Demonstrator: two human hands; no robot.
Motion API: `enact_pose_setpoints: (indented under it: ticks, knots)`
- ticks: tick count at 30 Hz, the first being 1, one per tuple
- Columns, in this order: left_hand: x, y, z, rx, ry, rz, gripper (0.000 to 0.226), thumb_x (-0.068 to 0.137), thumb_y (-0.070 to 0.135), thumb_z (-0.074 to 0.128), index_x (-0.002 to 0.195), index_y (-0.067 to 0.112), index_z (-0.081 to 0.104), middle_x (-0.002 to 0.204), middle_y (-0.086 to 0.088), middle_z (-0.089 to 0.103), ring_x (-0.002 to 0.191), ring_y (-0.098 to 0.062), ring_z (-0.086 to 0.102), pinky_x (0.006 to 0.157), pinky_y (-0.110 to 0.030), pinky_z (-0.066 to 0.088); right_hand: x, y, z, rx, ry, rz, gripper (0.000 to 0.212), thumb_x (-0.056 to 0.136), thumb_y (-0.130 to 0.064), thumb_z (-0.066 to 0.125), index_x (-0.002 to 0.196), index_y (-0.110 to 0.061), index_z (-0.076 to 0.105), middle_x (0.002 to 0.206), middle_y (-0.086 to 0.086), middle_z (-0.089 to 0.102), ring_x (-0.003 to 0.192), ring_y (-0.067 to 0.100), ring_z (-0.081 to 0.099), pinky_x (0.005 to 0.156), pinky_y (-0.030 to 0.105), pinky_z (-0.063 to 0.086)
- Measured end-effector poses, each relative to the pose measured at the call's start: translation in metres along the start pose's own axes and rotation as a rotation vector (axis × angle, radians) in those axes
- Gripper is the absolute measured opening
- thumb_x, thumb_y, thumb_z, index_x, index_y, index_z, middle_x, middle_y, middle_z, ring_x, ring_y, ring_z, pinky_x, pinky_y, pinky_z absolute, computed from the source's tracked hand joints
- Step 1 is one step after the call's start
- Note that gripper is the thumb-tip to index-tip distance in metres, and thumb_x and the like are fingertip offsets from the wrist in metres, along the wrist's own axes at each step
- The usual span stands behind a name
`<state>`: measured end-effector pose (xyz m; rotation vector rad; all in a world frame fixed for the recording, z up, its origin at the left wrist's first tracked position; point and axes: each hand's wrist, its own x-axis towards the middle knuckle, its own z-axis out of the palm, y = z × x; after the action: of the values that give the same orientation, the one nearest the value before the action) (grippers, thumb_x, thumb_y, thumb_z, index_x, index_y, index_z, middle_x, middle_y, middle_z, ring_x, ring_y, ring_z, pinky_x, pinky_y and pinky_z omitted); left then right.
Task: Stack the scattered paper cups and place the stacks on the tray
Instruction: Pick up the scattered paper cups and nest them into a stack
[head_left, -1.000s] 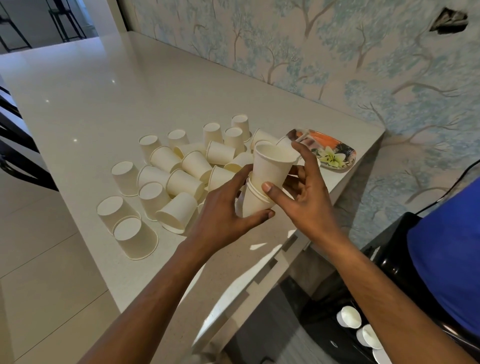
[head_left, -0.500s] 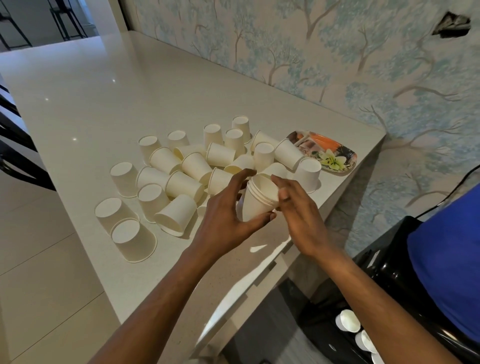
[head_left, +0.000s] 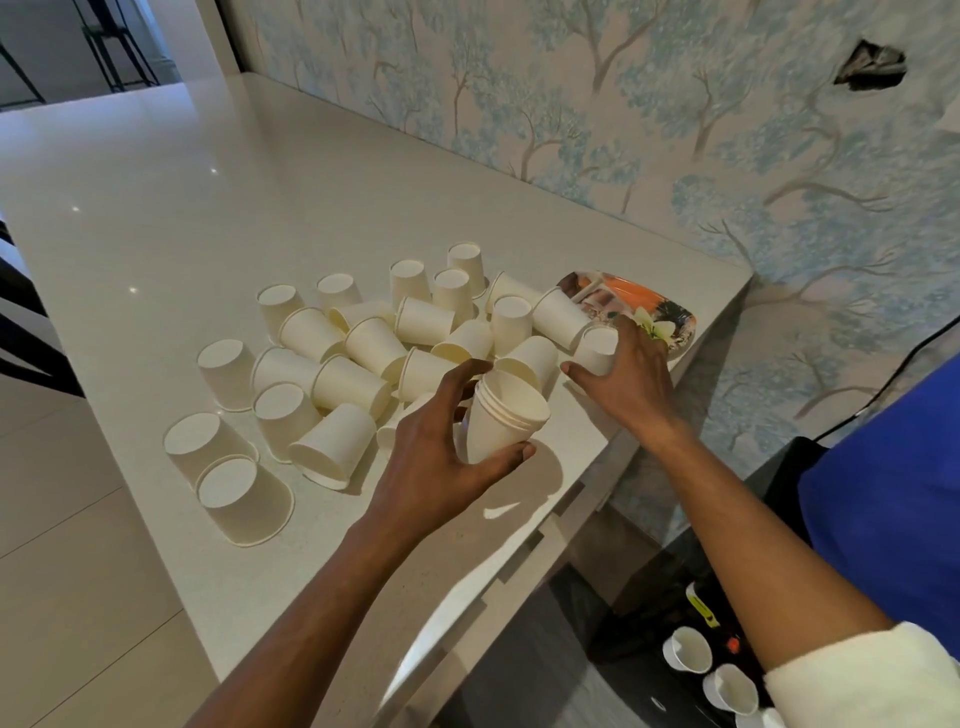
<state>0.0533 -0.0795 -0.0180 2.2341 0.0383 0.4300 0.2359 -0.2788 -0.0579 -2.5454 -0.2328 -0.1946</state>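
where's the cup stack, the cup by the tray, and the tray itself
cup stack (head_left: 500, 428): head view, side wall below the rims
cup by the tray (head_left: 595, 353): head view, its side wall
tray (head_left: 631, 292): head view, bare orange part

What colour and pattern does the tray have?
The tray bears a floral print: a white flower on dark ground, with orange. The head view shows it.

Bright, even indoor light, seen through a wide-angle lens.
The white countertop (head_left: 156, 218) is lit softly from the far left; small glints are scattered on it, and soft shadows are cast rightward from the paper cups (head_left: 353, 384) and the left hand (head_left: 431, 462). Straight edges are bowed toward the borders; the middle is rendered sharply.
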Motion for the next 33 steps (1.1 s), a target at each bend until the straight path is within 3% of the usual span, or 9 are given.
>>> enact_pose_setpoints:
  ticks: [6, 8, 11, 16, 20, 23, 27, 30, 33]
  knots:
    - [0.001, -0.003, 0.002, -0.002, 0.003, 0.014, 0.094, 0.071, 0.066, 0.075, 0.148, 0.029, 0.036, 0.143, 0.005, 0.056, 0.124, -0.015, 0.058, 0.096, -0.034, 0.053, -0.007, 0.005, -0.004, 0.229, 0.126, -0.012, 0.075, 0.078, -0.039, 0.088, 0.139, -0.012, 0.052, 0.131, 0.008, 0.064, 0.122, 0.032, 0.059, 0.092, 0.04, 0.053]
    - [0.002, -0.004, 0.002, -0.007, 0.004, 0.007, 0.095, 0.07, 0.067, 0.073, 0.148, 0.03, 0.035, 0.143, 0.005, 0.056, 0.124, -0.014, 0.058, 0.096, -0.036, 0.055, -0.017, -0.002, -0.015, 0.395, 0.204, 0.002, 0.07, 0.078, -0.036, 0.088, 0.135, -0.014, 0.054, 0.128, 0.002, 0.065, 0.116, 0.024, 0.063, 0.094, 0.041, 0.056]
    - [0.004, -0.004, 0.004, -0.014, -0.013, 0.013, 0.095, 0.069, 0.069, 0.073, 0.149, 0.032, 0.035, 0.144, 0.006, 0.054, 0.125, -0.013, 0.056, 0.096, -0.04, 0.057, -0.036, -0.024, -0.033, 0.678, 0.295, 0.007, 0.058, 0.082, -0.035, 0.086, 0.129, -0.015, 0.059, 0.117, -0.015, 0.065, 0.105, 0.005, 0.066, 0.085, 0.03, 0.06]
    - [0.008, 0.002, 0.008, -0.004, -0.041, 0.051, 0.096, 0.07, 0.066, 0.076, 0.151, 0.032, 0.035, 0.146, 0.008, 0.053, 0.125, -0.009, 0.054, 0.095, -0.039, 0.058, -0.07, -0.068, -0.038, 1.024, 0.229, -0.021, 0.048, 0.081, -0.017, 0.086, 0.12, -0.01, 0.059, 0.121, -0.002, 0.064, 0.11, 0.006, 0.068, 0.08, 0.02, 0.058]
    - [0.012, 0.003, 0.007, 0.019, -0.028, 0.087, 0.1, 0.073, 0.063, 0.078, 0.154, 0.032, 0.03, 0.144, 0.006, 0.055, 0.119, 0.001, 0.05, 0.092, -0.034, 0.058, -0.088, -0.084, -0.032, 0.983, 0.139, -0.092, 0.06, 0.072, -0.034, 0.084, 0.119, -0.014, 0.052, 0.117, -0.008, 0.061, 0.104, -0.006, 0.066, 0.078, 0.018, 0.058]
    - [0.012, -0.001, 0.005, 0.029, -0.021, 0.088, 0.102, 0.073, 0.066, 0.076, 0.155, 0.033, 0.025, 0.145, 0.006, 0.055, 0.122, -0.005, 0.055, 0.093, -0.033, 0.058, -0.09, -0.085, -0.028, 0.932, 0.08, -0.136, 0.072, 0.072, -0.039, 0.084, 0.13, -0.025, 0.045, 0.126, -0.013, 0.058, 0.116, -0.002, 0.063, 0.09, 0.023, 0.06]
    - [0.011, -0.005, 0.002, 0.035, -0.005, 0.086, 0.103, 0.072, 0.062, 0.077, 0.156, 0.03, 0.026, 0.146, 0.002, 0.055, 0.125, -0.015, 0.057, 0.095, -0.033, 0.054, -0.088, -0.087, -0.028, 0.85, -0.007, -0.214, 0.091, 0.079, -0.046, 0.08, 0.153, -0.041, 0.029, 0.142, -0.025, 0.049, 0.128, 0.003, 0.058, 0.095, 0.022, 0.057]
    - [0.011, -0.005, 0.0, 0.0, 0.0, 0.07, 0.103, 0.071, 0.06, 0.077, 0.154, 0.032, 0.025, 0.147, 0.003, 0.054, 0.127, -0.015, 0.057, 0.096, -0.03, 0.052, -0.09, -0.089, -0.024, 0.831, -0.046, -0.237, 0.084, 0.08, -0.049, 0.077, 0.152, -0.038, 0.035, 0.139, -0.034, 0.047, 0.126, 0.0, 0.057, 0.096, 0.027, 0.059]
    - [0.01, -0.007, -0.001, -0.022, 0.01, 0.037, 0.104, 0.071, 0.059, 0.078, 0.155, 0.029, 0.026, 0.147, 0.002, 0.054, 0.124, -0.018, 0.059, 0.094, -0.039, 0.059, -0.095, -0.087, -0.014, 0.891, -0.079, -0.197, 0.071, 0.082, -0.046, 0.08, 0.141, -0.033, 0.042, 0.137, -0.024, 0.053, 0.127, 0.004, 0.058, 0.099, 0.04, 0.059]
